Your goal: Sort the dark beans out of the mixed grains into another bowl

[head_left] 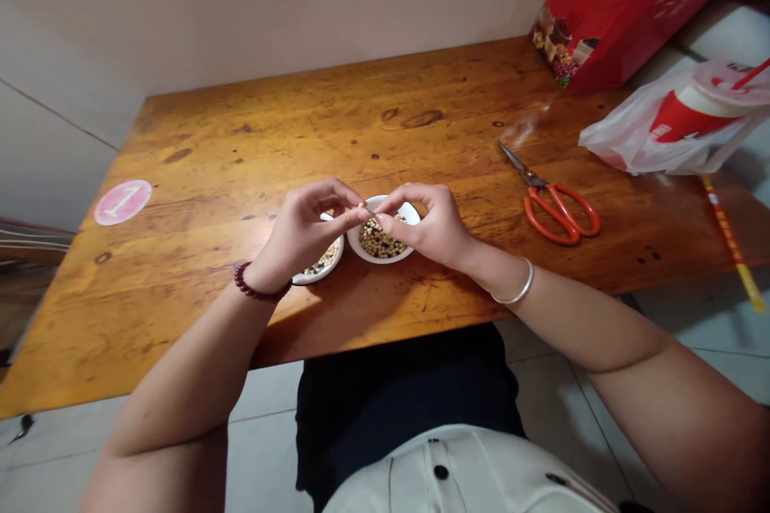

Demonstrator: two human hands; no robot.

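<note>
My left hand (318, 216) is closed in a pinch, with a tiny pale round piece at its fingertips that could be a bean or a bead. Facing it, my right hand (424, 216) also pinches with thumb and forefinger. A thin dark sliver shows where the fingertips meet; which hand grips it is too small to tell. Below the right fingers stands a white bowl (354, 247) of small pale and black round pieces. A second white bowl (341, 252) with similar pieces sits to its left, partly hidden by my left hand.
Orange-handled scissors (562, 216) lie to the right on the wooden table (241, 136). Farther right are a red cup (691, 116) in a plastic bag, a red bag (638, 8) and a yellow-and-red stick (731, 240). A round pink label (123, 202) marks the left side.
</note>
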